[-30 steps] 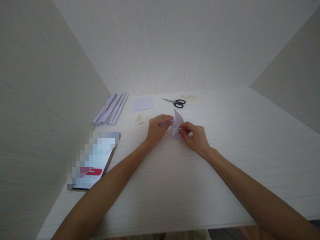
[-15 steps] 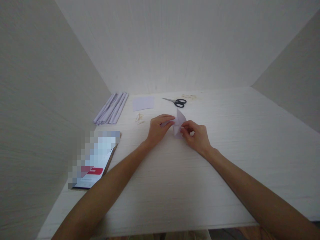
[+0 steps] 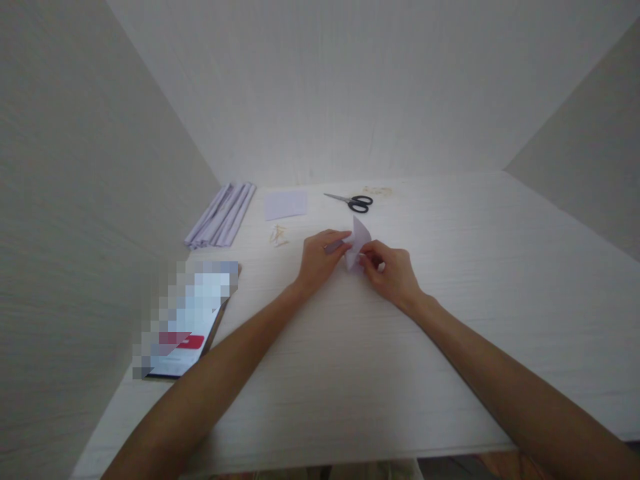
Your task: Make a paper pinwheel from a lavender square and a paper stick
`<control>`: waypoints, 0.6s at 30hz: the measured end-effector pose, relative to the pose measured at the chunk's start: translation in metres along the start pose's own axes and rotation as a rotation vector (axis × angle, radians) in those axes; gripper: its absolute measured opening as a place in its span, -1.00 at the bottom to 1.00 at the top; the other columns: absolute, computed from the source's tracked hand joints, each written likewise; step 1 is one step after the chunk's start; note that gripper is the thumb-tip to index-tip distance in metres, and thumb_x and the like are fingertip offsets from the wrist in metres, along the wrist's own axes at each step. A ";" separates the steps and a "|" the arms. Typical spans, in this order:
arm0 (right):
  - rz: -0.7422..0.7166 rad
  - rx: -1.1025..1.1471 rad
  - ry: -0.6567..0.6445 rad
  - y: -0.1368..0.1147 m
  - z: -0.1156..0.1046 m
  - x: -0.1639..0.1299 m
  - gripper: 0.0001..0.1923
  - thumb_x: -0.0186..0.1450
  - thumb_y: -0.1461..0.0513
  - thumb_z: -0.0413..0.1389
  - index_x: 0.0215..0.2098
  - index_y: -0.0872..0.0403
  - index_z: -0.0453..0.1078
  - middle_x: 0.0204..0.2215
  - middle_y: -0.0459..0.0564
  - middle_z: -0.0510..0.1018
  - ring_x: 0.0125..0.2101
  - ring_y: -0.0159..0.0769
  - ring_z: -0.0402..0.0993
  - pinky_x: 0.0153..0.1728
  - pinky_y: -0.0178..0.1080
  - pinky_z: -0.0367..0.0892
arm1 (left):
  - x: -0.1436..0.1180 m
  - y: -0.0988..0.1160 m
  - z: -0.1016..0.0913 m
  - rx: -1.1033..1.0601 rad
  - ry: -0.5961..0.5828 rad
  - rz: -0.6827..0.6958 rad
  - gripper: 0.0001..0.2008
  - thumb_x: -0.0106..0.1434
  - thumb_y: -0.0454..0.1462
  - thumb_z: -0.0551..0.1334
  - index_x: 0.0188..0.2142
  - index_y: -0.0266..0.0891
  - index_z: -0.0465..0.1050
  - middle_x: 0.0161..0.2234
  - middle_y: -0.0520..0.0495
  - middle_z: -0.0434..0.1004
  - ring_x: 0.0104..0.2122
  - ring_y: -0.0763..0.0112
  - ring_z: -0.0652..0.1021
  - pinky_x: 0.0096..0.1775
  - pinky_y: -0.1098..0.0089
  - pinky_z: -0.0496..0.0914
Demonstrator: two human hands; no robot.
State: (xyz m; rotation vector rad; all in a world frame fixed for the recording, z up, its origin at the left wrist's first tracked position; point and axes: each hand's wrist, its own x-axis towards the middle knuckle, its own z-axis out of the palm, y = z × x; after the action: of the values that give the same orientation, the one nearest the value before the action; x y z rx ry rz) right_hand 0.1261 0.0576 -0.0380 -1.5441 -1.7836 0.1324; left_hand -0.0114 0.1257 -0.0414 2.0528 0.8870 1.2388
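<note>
A pale lilac folded paper (image 3: 361, 231) is held up between my two hands over the middle of the table, one pointed flap standing up. My left hand (image 3: 320, 257) pinches it from the left between thumb and fingers. From the other side, the fingertips of my right hand (image 3: 393, 270) are closed on its right, lower part. The paper's lower folds are partly covered by my fingers. Scissors (image 3: 359, 203) with black handles lie just beyond the paper, blades towards the left.
Several rolled papers (image 3: 223, 217) lie at the back left beside a flat paper sheet (image 3: 286, 205). Small pale sticks (image 3: 279, 235) lie in front of the sheet, with more pale bits (image 3: 379, 191) behind the scissors. A tablet (image 3: 190, 327), partly blurred, rests by my left forearm. Walls enclose the table (image 3: 320, 393).
My left hand has shifted slightly right, and the paper's folds sit a little closer together. My right hand still grips its side, nearly in place.
</note>
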 end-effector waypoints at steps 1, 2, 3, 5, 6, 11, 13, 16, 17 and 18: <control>-0.003 -0.005 0.000 0.000 0.000 0.000 -0.90 0.10 0.32 -0.02 -0.42 0.11 0.31 -0.64 -0.10 0.45 -0.64 -0.42 0.35 -0.54 -0.38 0.21 | 0.000 0.000 0.000 0.010 -0.007 0.015 -0.81 0.03 -0.30 0.22 -0.30 -0.21 0.48 -0.34 -0.07 0.54 -0.35 0.44 0.50 -0.27 0.39 0.39; -0.006 -0.007 0.000 0.000 0.000 0.000 -0.90 0.10 0.32 -0.02 -0.42 0.11 0.31 -0.64 -0.09 0.46 -0.63 -0.42 0.35 -0.54 -0.38 0.21 | 0.000 0.000 0.000 0.025 -0.018 0.038 -0.81 0.04 -0.30 0.21 -0.29 -0.21 0.48 -0.33 -0.07 0.53 -0.35 0.44 0.50 -0.27 0.40 0.39; -0.008 -0.007 0.000 0.000 0.000 0.000 -0.90 0.10 0.32 -0.02 -0.42 0.11 0.31 -0.63 -0.09 0.46 -0.63 -0.42 0.36 -0.54 -0.38 0.21 | 0.000 0.000 0.000 0.041 -0.032 0.065 -0.81 0.05 -0.31 0.20 -0.28 -0.21 0.47 -0.33 -0.07 0.53 -0.35 0.45 0.50 -0.27 0.41 0.38; -0.010 -0.007 0.000 0.001 0.000 0.000 -0.90 0.10 0.33 -0.02 -0.42 0.11 0.31 -0.62 -0.08 0.47 -0.62 -0.41 0.37 -0.54 -0.39 0.21 | -0.001 0.000 0.000 0.073 -0.061 0.118 -0.80 0.08 -0.33 0.18 -0.27 -0.23 0.47 -0.33 -0.08 0.52 -0.35 0.47 0.49 -0.29 0.44 0.38; -0.009 -0.008 0.003 0.001 0.000 0.000 -0.90 0.10 0.33 -0.02 -0.42 0.12 0.31 -0.62 -0.07 0.47 -0.62 -0.41 0.37 -0.54 -0.38 0.21 | -0.001 0.000 0.000 0.087 -0.074 0.141 -0.80 0.09 -0.33 0.17 -0.26 -0.25 0.47 -0.33 -0.09 0.52 -0.35 0.48 0.49 -0.29 0.45 0.38; -0.008 -0.019 0.011 0.001 0.000 0.000 -0.90 0.10 0.32 -0.02 -0.42 0.11 0.32 -0.65 -0.09 0.45 -0.64 -0.43 0.34 -0.54 -0.38 0.21 | -0.001 0.002 0.001 0.096 -0.092 0.173 -0.79 0.14 -0.31 0.11 -0.25 -0.29 0.46 -0.31 -0.12 0.50 -0.33 0.48 0.48 -0.30 0.46 0.38; -0.012 -0.018 0.007 0.000 0.000 0.000 -0.90 0.10 0.32 -0.03 -0.42 0.11 0.31 -0.66 -0.10 0.44 -0.64 -0.43 0.33 -0.54 -0.39 0.20 | -0.001 0.003 0.001 0.081 -0.078 0.153 -0.79 0.14 -0.31 0.11 -0.27 -0.27 0.47 -0.32 -0.11 0.51 -0.34 0.48 0.49 -0.30 0.46 0.38; -0.015 -0.020 0.000 0.000 0.000 0.000 -0.90 0.10 0.32 -0.02 -0.43 0.11 0.31 -0.66 -0.11 0.43 -0.65 -0.44 0.33 -0.55 -0.39 0.19 | 0.000 0.004 0.001 0.060 -0.054 0.121 -0.81 0.13 -0.31 0.12 -0.31 -0.26 0.49 -0.35 -0.10 0.52 -0.35 0.48 0.49 -0.28 0.45 0.38; -0.016 -0.023 -0.002 0.000 0.000 0.000 -0.91 0.10 0.32 -0.03 -0.44 0.11 0.31 -0.66 -0.11 0.43 -0.65 -0.44 0.33 -0.55 -0.39 0.19 | 0.000 0.003 0.001 0.053 -0.047 0.106 -0.81 0.13 -0.31 0.12 -0.31 -0.25 0.49 -0.35 -0.09 0.53 -0.36 0.48 0.49 -0.29 0.45 0.38; -0.018 -0.025 -0.005 0.000 0.000 0.000 -0.90 0.10 0.32 -0.03 -0.44 0.11 0.31 -0.66 -0.11 0.43 -0.65 -0.44 0.32 -0.55 -0.39 0.18 | 0.000 0.003 0.001 0.048 -0.043 0.091 -0.82 0.12 -0.32 0.13 -0.32 -0.23 0.49 -0.36 -0.08 0.53 -0.37 0.48 0.50 -0.30 0.44 0.38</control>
State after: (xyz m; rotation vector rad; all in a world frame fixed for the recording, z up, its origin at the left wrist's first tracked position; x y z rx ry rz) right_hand 0.1262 0.0582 -0.0383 -1.5460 -1.8088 0.1061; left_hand -0.0100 0.1242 -0.0392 2.1710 0.8195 1.2265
